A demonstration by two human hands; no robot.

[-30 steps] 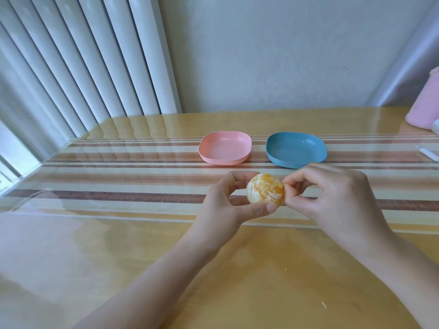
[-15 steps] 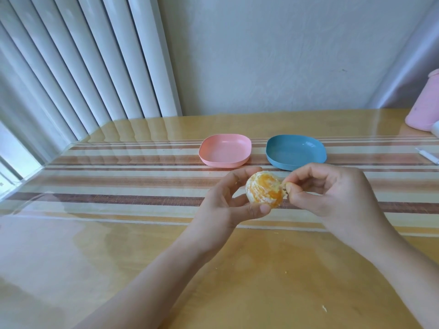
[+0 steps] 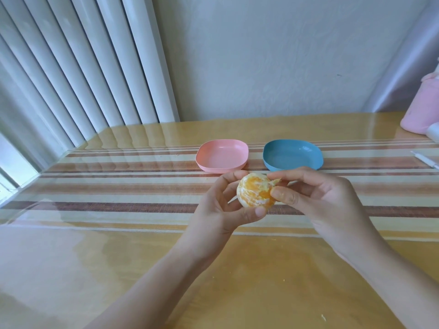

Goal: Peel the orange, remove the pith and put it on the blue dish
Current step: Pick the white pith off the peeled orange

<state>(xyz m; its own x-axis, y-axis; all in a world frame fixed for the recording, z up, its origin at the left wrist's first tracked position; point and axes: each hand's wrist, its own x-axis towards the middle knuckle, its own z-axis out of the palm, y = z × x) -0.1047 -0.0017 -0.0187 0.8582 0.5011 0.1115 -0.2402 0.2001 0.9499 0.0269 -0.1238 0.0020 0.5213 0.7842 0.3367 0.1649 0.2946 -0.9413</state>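
A peeled orange with white pith streaks is held above the table in front of the dishes. My left hand grips it between thumb and curled fingers. My right hand pinches a strip of pith at the orange's upper right, thumb against the fruit. The blue dish lies just beyond the hands and holds nothing.
A pink dish sits left of the blue one on the striped mat under a glossy table cover. A pink container stands at the far right, with a white pen-like object near it. Small pith crumbs lie on the near table.
The right hand's fingers have shifted up to the orange's upper right and pulled a strip of pith away. The left hand keeps holding the orange in nearly the same spot.
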